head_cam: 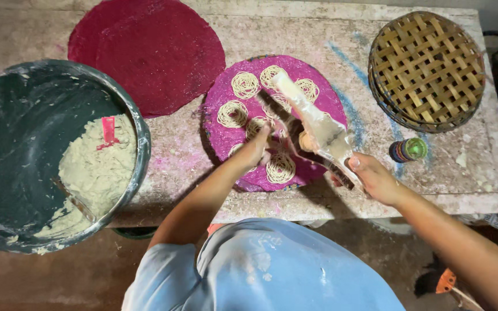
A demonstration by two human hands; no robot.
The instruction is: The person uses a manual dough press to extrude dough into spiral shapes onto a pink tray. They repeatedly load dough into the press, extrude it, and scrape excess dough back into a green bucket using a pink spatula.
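A round magenta mat [324, 98] lies on the worn table [468, 173] with several coils of pale noodle dough [245, 84] on it. My right hand [373, 175] grips the handle end of a long dough-smeared press [315, 124], held slanted over the mat. My left hand [255, 151] reaches onto the mat, fingertips at the press's lower part beside a noodle coil [280, 168]; whether it grips the press is unclear.
A large dark tub [7, 115] at left holds pale dough [96, 167], a pink scraper and a flat tool. A dark red round mat [148, 49] lies behind. A stack of woven bamboo trays [426, 69] and a small green-topped container [409, 150] stand at right.
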